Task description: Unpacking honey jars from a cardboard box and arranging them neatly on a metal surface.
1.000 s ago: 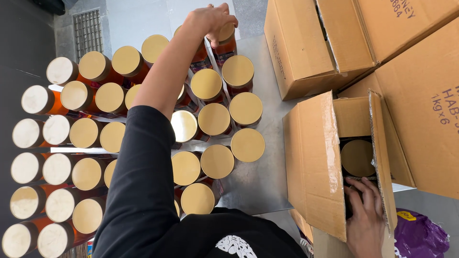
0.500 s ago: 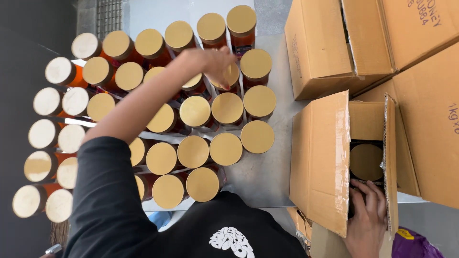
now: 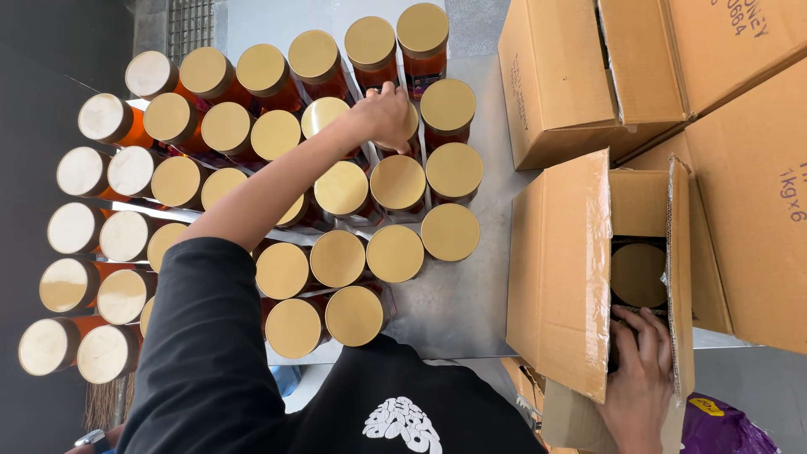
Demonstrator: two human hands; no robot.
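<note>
Many amber jars with gold lids (image 3: 340, 187) stand packed together on a metal table (image 3: 471, 303). My left hand (image 3: 385, 113) reaches across them, its fingers closed over the top of one gold-lidded jar (image 3: 411, 128) in the second row from the far end. My right hand (image 3: 640, 380) is down in an open cardboard box (image 3: 559, 269) at the right, fingers curled into its dark inside. Another jar lid (image 3: 637, 273) shows in that box. What the right fingers hold is hidden.
Closed cardboard boxes (image 3: 580, 76) are stacked at the far right, with a larger one (image 3: 756, 193) behind the open box. A purple bag (image 3: 727, 429) lies at the bottom right. A floor grate (image 3: 189, 29) is beyond the table, and the left side is dark.
My left hand has drawn back from the farthest row of jars to a jar one row nearer. My right hand has stayed in the open box.
</note>
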